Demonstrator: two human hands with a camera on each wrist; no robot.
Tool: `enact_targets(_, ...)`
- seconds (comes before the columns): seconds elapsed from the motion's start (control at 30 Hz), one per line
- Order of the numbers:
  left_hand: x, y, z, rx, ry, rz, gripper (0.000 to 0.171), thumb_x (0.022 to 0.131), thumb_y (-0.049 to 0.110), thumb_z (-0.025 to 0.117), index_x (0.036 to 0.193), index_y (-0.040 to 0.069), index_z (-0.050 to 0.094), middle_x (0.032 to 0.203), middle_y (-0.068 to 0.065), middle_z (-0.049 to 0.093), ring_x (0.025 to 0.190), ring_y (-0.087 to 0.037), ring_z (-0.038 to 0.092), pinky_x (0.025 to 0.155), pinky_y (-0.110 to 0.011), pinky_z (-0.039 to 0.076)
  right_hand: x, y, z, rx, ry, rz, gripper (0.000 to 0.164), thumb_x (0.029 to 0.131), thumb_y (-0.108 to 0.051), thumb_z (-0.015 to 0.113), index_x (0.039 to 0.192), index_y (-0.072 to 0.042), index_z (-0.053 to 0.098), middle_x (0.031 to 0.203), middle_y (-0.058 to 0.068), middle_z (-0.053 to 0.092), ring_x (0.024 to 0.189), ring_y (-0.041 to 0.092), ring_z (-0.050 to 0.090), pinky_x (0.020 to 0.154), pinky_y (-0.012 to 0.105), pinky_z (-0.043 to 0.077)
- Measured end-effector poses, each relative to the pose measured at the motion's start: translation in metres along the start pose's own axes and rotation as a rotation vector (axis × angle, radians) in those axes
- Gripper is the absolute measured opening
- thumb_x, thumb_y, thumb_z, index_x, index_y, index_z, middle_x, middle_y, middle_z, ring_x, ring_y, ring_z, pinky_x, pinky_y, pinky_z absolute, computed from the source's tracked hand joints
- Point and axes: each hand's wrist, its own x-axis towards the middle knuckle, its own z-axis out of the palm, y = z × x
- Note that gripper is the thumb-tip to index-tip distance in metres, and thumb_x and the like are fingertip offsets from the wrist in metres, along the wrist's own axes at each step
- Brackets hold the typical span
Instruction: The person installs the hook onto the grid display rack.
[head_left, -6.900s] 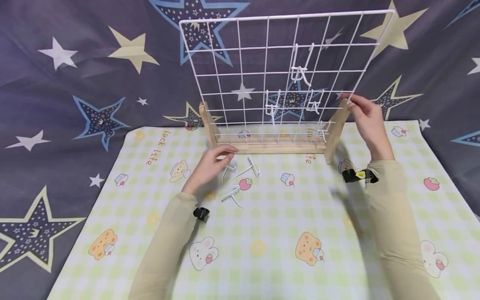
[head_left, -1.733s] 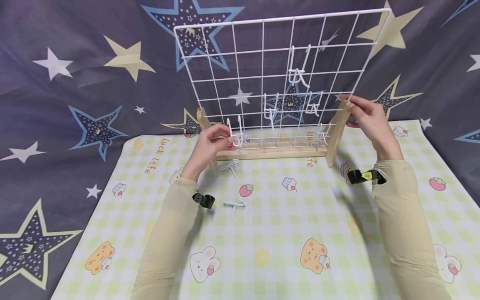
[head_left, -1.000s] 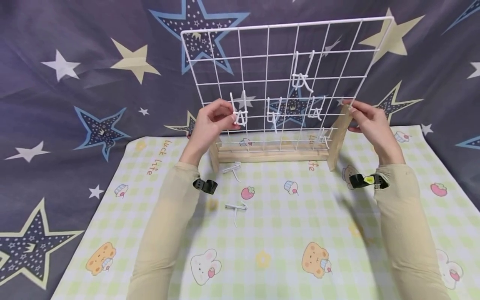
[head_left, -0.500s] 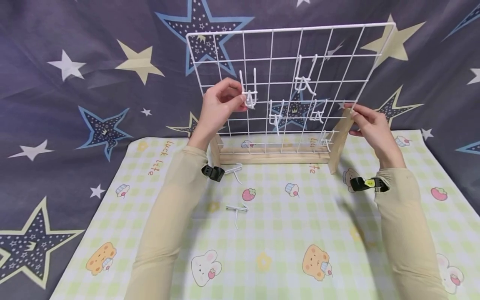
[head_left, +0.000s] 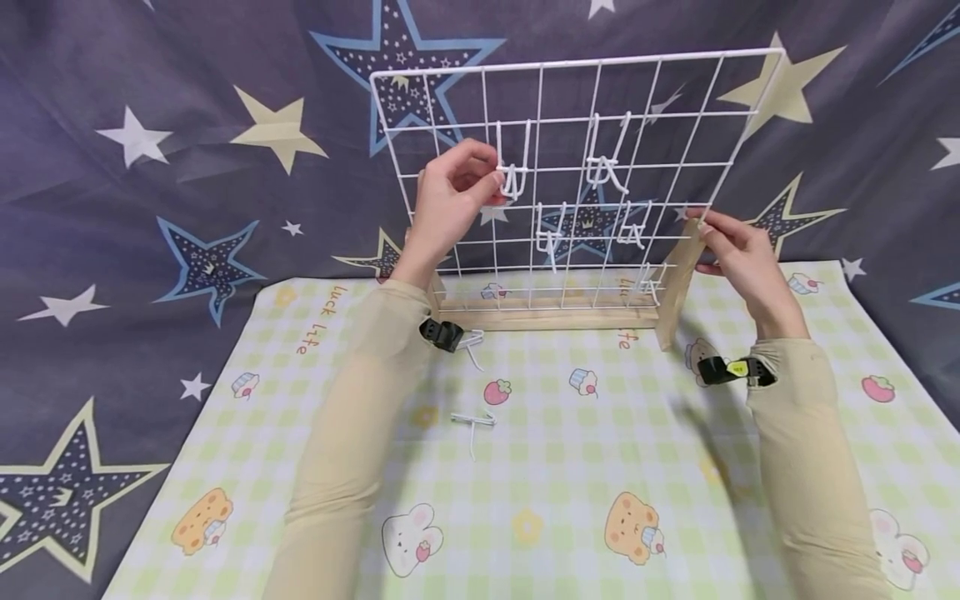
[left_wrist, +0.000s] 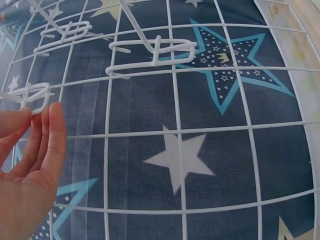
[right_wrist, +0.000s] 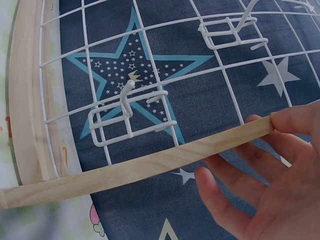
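A white wire grid panel (head_left: pixel 570 63) stands tilted in a wooden stand (head_left: pixel 547 319). My left hand (head_left: pixel 448 204) pinches a white double-prong hook (head_left: pixel 513 180) between thumb and fingertips, against the upper left of the grid. In the left wrist view the same hook (left_wrist: pixel 42 95) sits at the wires; whether its prongs have caught a wire, I cannot tell. My right hand (head_left: pixel 750 262) grips the top of the stand's right upright (head_left: pixel 677 283). From the right wrist, thumb and fingers of that hand (right_wrist: pixel 270 170) lie on either side of the wooden upright (right_wrist: pixel 140 167).
Several similar hooks hang on the grid, one high up (head_left: pixel 603 164) and others lower. Two loose hooks lie on the checked tablecloth (head_left: pixel 555 458): one (head_left: pixel 473 419) in front, another (head_left: pixel 472 340) partly behind the left wrist strap. A dark star-patterned cloth (head_left: pixel 90 208) hangs behind.
My left hand, earlier down by three loose hooks, has picked one up and raised it along the grid to the upper left. The right hand stays at the upright.
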Motion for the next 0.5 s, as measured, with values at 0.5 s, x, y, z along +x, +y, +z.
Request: enact_targets(0.5,0.0094,0.0072,0.008,0.153,0.124,0.015,0.004,0.089,-0.004,0.064,0.092,-0.004,0.064,0.079,-0.018,0.067,0.064,-0.018,0.066,0.063,-0.028,0.059,-0.0007,-0.0008,0.0015,-0.037,0.001,0.011,0.044,0.102,-0.03,0.047,0.142,-0.011,0.05,0.13,-0.004,0.058,0.104,0.007,0.058,0.07,0.014,0.054)
